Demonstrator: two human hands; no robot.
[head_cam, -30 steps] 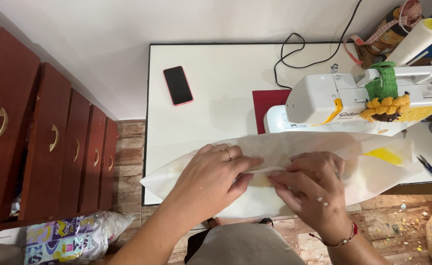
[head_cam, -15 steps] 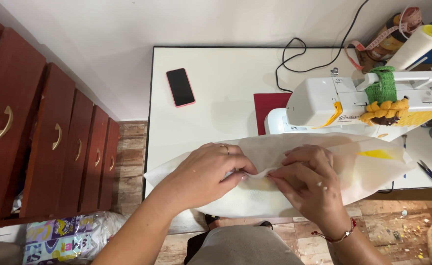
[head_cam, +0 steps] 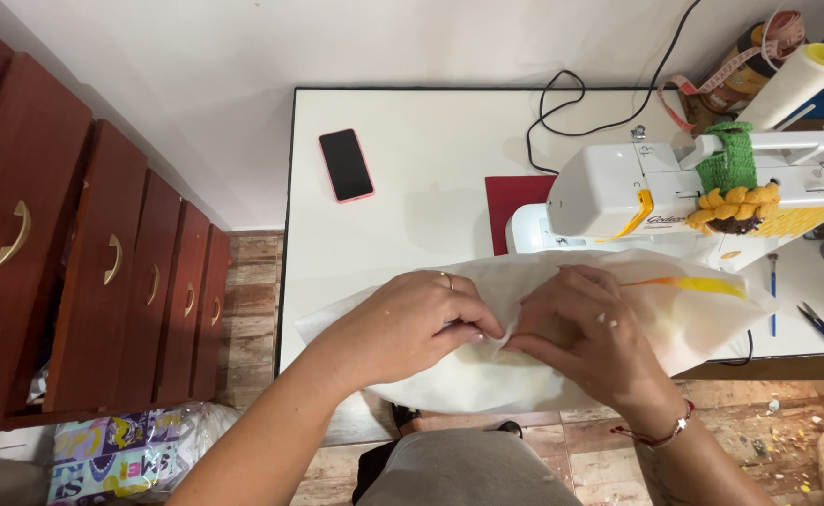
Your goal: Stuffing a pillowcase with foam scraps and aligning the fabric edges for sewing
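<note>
**Pinching a fold in soft cream cloth at the table's front edge**

Far to my left stands a dark red chest of drawers (head_cam: 84,272) with brass pulls, and a patterned plastic bag (head_cam: 121,454) lies on the floor below it. On the white table (head_cam: 412,234) a black phone in a pink case (head_cam: 346,165) lies well apart from my work. My left hand (head_cam: 407,323) rests on the cream fabric (head_cam: 487,379), fingers drawn together and nipping a crease at the middle. My right hand (head_cam: 590,337) meets it there, fingertips closed on the same fold, nearly touching the left.

The fabric drapes over the table's near edge, with a yellow streak near its right end. I judge it light, limp and apt to slide, so the fold line itself is the place to grip, close and with both hands. Behind it sit a dark red square (head_cam: 517,206) and the white sewing machine (head_cam: 693,192).
</note>
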